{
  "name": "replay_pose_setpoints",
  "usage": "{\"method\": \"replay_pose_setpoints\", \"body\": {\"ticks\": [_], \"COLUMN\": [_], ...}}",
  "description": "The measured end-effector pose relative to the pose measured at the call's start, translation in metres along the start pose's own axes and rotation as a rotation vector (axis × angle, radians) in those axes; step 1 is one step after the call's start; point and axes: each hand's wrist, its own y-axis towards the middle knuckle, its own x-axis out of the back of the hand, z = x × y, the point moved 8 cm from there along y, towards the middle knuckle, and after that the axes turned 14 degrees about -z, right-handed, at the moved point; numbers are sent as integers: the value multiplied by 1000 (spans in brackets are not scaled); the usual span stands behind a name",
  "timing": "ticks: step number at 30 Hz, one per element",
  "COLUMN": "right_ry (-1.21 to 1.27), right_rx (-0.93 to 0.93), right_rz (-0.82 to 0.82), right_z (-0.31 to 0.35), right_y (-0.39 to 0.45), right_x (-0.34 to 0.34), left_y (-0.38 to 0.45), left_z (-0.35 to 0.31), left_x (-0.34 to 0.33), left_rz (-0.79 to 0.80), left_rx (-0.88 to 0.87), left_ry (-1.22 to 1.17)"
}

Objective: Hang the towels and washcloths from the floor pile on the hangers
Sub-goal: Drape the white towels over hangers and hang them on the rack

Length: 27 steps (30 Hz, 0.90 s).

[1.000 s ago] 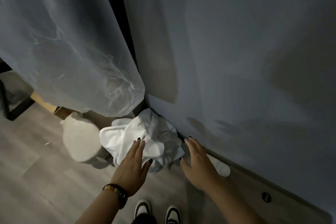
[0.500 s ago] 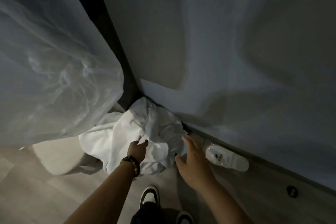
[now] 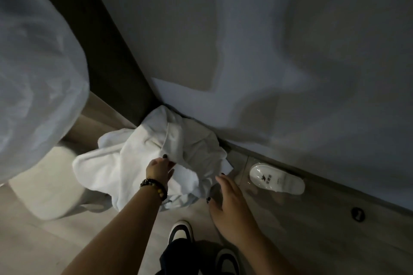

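Crumpled white towel pile on floor in wall corner, bunched, folds sticking up.

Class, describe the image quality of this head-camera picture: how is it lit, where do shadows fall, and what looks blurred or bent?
Head view: dim, bluish light; soft shadows cross the grey wall; the crumpled white towel pile is the brightest area; the sheer white curtain at left looks smeared; the wide lens bends the skirting line; the white slipper shows slight glare.

Left hand fingers buried in towel pile; shoes cut by bottom edge.
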Motion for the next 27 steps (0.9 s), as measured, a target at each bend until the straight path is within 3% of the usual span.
{"method": "replay_pose_setpoints", "body": {"ticks": [5, 9, 10, 11, 13, 14, 17, 21, 27], "right_ry": [-17, 39, 34, 19, -18, -35, -49, -41, 50], "right_rx": [-1, 16, 35, 60, 112, 133, 198, 273, 233], "right_rz": [12, 38, 50, 63, 88, 106, 162, 206, 148], "right_z": [30, 72, 83, 93, 113, 122, 146, 173, 203], "right_y": [-20, -42, -48, -56, -73, -83, -117, -164, -219], "right_x": [23, 42, 47, 51, 58, 61, 65, 75, 101], "left_y": [-65, -129, -138, -146, -168, -184, -239, -330, -414], "left_z": [-24, -64, -68, -63, -65, -66, -75, -102, -115], "left_x": [27, 68, 80, 88, 106, 120, 150, 174, 203], "left_rz": [68, 74, 101, 179, 343, 307, 327, 477, 574], "left_rx": [-89, -410, -391, -222, -164, -141, -209, -282, -218], "left_ry": [-68, 96, 27, -169, -267, -248, -248, -357, -512]}}
